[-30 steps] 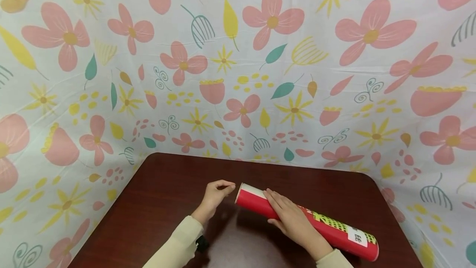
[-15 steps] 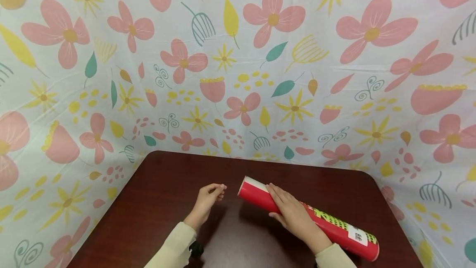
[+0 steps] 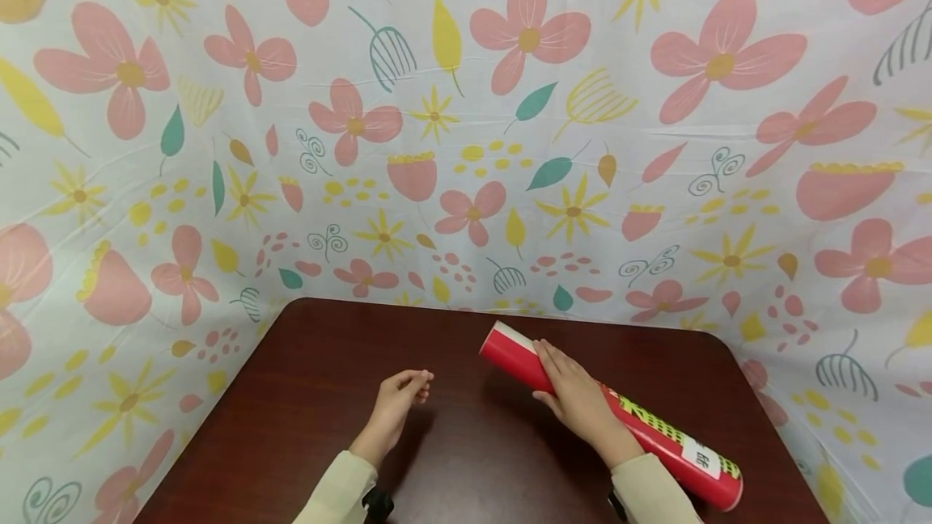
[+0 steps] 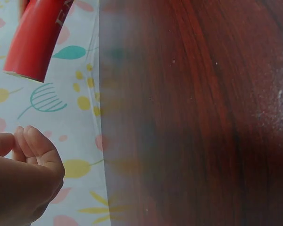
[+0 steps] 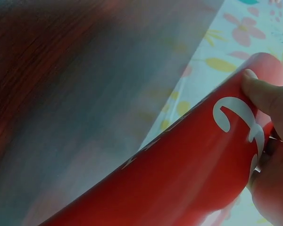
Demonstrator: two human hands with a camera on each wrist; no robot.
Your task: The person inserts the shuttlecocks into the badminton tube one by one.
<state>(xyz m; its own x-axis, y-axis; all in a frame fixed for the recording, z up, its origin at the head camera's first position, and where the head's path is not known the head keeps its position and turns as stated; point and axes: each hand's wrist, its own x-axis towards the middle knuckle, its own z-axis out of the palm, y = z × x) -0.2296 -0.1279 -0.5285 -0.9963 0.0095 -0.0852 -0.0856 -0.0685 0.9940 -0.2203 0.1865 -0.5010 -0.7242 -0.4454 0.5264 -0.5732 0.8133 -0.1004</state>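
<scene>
My right hand point(image 3: 582, 403) grips a long red cardboard tube point(image 3: 655, 435) with a pale strip, a yellow-and-black pattern and a white label. The tube slants across the right half of the table, its left end raised and its right end low near the front. In the right wrist view the thumb point(image 5: 262, 89) lies on the tube beside white script lettering. My left hand point(image 3: 396, 407) is apart from the tube, to its left, above the table. Its fingers are curled with the thumb against the fingertips in the left wrist view, and nothing shows between them.
A dark reddish-brown table point(image 3: 328, 354) with rounded far corners lies under both hands. Behind and beside it hangs a white cloth point(image 3: 466, 144) printed with pink flowers and yellow and green leaves. Black straps point(image 3: 377, 504) are at both wrists.
My left hand has moved left, away from the tube's end, its fingers curling more. My right hand has swung the tube's left end up and toward the right, while the right end stays in place.
</scene>
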